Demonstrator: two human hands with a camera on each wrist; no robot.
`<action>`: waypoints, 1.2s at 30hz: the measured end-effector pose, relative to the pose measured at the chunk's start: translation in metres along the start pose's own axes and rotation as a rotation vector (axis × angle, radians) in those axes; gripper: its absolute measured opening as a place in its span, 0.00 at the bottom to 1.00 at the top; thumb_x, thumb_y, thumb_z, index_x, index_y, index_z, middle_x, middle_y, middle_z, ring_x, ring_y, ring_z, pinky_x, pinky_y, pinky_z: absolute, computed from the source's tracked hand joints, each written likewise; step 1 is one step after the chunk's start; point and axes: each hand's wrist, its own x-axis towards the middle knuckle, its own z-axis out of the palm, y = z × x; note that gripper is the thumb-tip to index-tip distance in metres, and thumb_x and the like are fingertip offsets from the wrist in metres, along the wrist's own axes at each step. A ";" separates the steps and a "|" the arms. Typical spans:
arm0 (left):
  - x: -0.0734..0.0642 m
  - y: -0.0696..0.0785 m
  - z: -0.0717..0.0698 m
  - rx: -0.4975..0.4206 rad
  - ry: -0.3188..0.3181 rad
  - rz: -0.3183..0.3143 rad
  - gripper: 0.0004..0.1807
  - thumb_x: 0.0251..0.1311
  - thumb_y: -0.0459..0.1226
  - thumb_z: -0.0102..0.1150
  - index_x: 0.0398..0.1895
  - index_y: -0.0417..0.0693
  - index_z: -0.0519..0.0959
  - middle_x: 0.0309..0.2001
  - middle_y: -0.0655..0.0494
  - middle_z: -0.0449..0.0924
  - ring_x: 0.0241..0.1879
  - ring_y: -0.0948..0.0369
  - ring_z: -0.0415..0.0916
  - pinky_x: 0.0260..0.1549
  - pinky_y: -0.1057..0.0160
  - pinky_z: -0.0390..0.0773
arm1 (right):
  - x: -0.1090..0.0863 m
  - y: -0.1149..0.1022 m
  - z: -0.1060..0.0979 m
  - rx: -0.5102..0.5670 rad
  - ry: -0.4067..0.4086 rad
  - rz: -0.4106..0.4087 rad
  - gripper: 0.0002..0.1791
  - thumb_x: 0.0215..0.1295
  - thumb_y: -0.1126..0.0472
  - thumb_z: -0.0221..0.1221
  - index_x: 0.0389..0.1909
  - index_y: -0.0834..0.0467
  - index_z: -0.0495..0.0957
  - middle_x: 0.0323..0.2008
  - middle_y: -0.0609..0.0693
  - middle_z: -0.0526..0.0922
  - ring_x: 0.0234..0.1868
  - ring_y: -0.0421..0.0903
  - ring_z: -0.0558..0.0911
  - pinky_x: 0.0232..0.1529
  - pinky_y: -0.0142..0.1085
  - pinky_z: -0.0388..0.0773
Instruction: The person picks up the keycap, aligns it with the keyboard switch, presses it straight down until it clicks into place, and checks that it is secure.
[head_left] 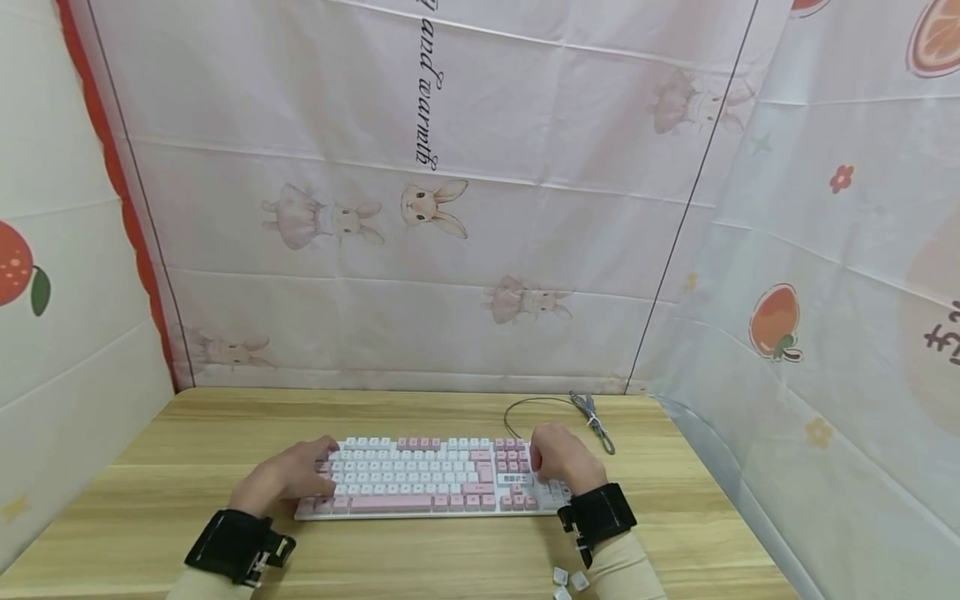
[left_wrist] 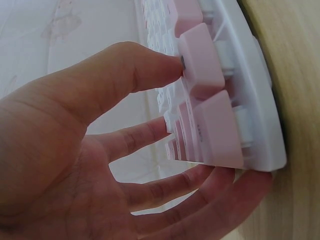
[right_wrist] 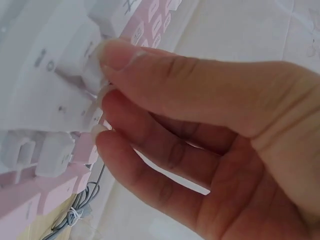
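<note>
A white-and-pink keyboard [head_left: 392, 503] lies flat on the wooden table. At its left end my left hand [head_left: 288, 477] holds it: the thumb rests on a pink keycap [left_wrist: 201, 62], and several fingertips touch the end of the case in the left wrist view. Over the number pad at the right end is my right hand [head_left: 564, 457], fingers bent. In the right wrist view its thumb and forefinger pinch a white keycap [right_wrist: 92, 75], partly covered by the thumb. Several loose white keycaps [head_left: 560, 575] lie in front of the keyboard, beside the right forearm.
A grey cable [head_left: 588, 410], bundled with a white tie, lies behind the keyboard's right end. The wooden table [head_left: 420, 554] extends in front of the keyboard. Printed cloth [head_left: 450, 333] hangs along the back and both sides.
</note>
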 end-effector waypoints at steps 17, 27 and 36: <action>-0.002 0.002 -0.001 0.001 -0.002 0.004 0.37 0.55 0.38 0.69 0.69 0.38 0.69 0.66 0.30 0.73 0.56 0.45 0.74 0.54 0.41 0.76 | 0.006 -0.005 0.006 -0.087 0.028 -0.067 0.15 0.39 0.75 0.77 0.15 0.56 0.82 0.20 0.44 0.80 0.25 0.40 0.74 0.31 0.34 0.76; -0.002 0.004 -0.002 -0.007 -0.002 -0.002 0.38 0.54 0.37 0.69 0.69 0.39 0.68 0.67 0.30 0.72 0.55 0.46 0.73 0.53 0.42 0.76 | 0.000 0.007 0.001 0.019 0.013 -0.071 0.11 0.45 0.76 0.75 0.20 0.57 0.86 0.22 0.44 0.81 0.27 0.40 0.75 0.32 0.35 0.76; -0.002 0.002 -0.003 -0.001 -0.019 -0.003 0.38 0.54 0.38 0.69 0.69 0.39 0.68 0.67 0.30 0.72 0.53 0.47 0.72 0.47 0.47 0.77 | -0.002 0.007 -0.001 0.053 -0.010 -0.091 0.11 0.46 0.77 0.73 0.22 0.58 0.87 0.23 0.45 0.82 0.28 0.42 0.76 0.33 0.37 0.77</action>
